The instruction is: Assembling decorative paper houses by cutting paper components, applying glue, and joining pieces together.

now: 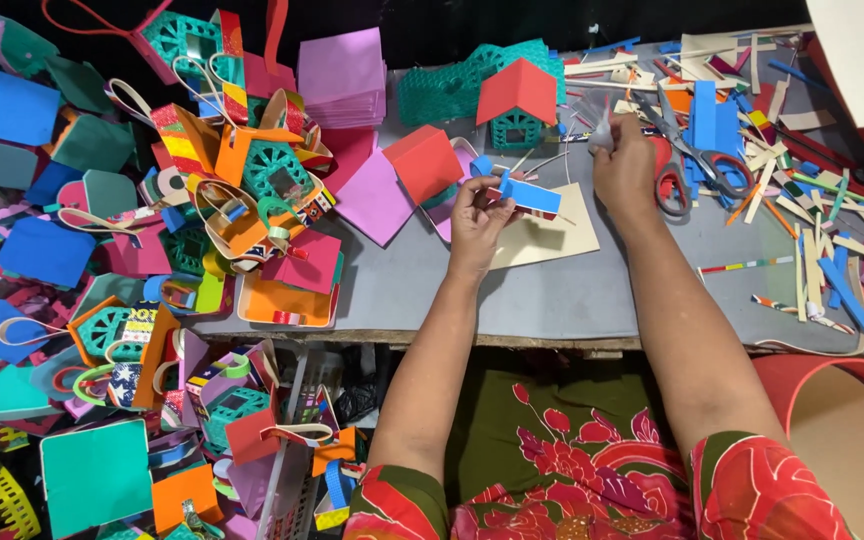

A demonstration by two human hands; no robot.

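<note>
My left hand [475, 218] pinches a small blue foam piece [524, 194] above a cream sheet [548, 240] on the grey table [552, 295]. My right hand [624, 165] rests further back, fingers closed around a small whitish glue tube [602, 130]. Red-handled scissors [687, 160] lie just right of that hand. A little teal mesh house with a red roof [518, 105] stands behind both hands.
A big heap of coloured foam houses, handles and sheets [182, 200] fills the left side and spills below the table edge. Foam strips and offcuts [812, 220] litter the right. A stack of pink sheets [342, 80] sits at the back. A red tub [842, 430] stands lower right.
</note>
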